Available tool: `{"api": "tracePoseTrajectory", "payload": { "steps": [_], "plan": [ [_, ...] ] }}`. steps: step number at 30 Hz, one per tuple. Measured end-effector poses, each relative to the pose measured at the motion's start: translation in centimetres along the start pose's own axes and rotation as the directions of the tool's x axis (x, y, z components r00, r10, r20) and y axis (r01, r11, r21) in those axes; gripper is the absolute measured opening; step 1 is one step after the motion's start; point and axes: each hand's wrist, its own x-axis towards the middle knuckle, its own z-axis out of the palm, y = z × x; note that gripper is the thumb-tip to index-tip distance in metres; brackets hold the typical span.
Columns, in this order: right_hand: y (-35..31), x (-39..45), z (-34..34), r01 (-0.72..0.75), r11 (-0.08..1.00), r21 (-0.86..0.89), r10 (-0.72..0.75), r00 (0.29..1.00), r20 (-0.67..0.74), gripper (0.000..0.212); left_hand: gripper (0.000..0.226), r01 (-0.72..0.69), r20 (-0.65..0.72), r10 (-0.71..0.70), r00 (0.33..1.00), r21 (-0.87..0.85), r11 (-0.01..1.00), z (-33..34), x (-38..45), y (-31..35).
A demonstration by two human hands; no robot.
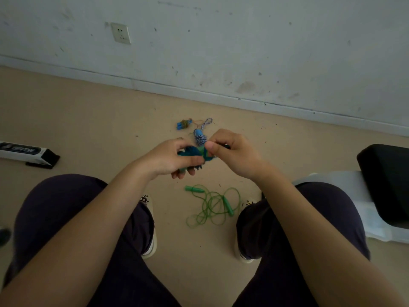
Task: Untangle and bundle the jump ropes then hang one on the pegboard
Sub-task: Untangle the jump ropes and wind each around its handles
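Left hand (170,159): it holds a teal rope bundle (192,153) above the floor; the fingers are curled under it and the thumb presses on top.
Right hand (230,151): thumb and forefinger pinch a strand at the right end of the same bundle; the other fingers are curled in.
Teal rope bundle: between both hands, in the air in front of the knees; its handles are mostly hidden by the hands.
Green jump rope (213,206): on the floor (88,120) between the two shoes, in loose tangled loops, with both green handles lying on it.
Blue-and-white rope (201,134): wound into a bundle with a light blue handle, on the floor just behind the hands.
Small blue bundle (184,124): on the floor to the left of the blue-and-white rope, nearer to the wall (243,41).
White box (26,152): long, with a black end, on the floor at the far left.
Black seat (386,180): at the right edge, on a white base.
Wall socket (120,33): on the wall, upper left.
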Motion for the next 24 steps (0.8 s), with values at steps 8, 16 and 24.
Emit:
{"api": "tracePoseTrajectory", "payload": {
  "steps": [8,16,24],
  "plan": [
    [1.0,0.2,0.0,-0.077,0.997,0.015,0.078,0.997,-0.021,0.017,0.041,-0.014,0.32,0.072,0.945,-0.18,0.984,0.8,-0.9,0.6],
    [1.8,0.2,0.7,-0.165,0.984,0.068,0.169,0.984,-0.06,0.017,0.037,-0.002,0.189,0.037,0.981,-0.183,0.983,1.7,-1.3,0.8],
    [2.1,0.1,0.2,-0.216,0.956,0.2,0.231,0.971,-0.059,0.028,0.037,-0.119,0.026,0.12,0.992,-0.027,0.992,2.1,-1.0,0.5]
  ]
}}
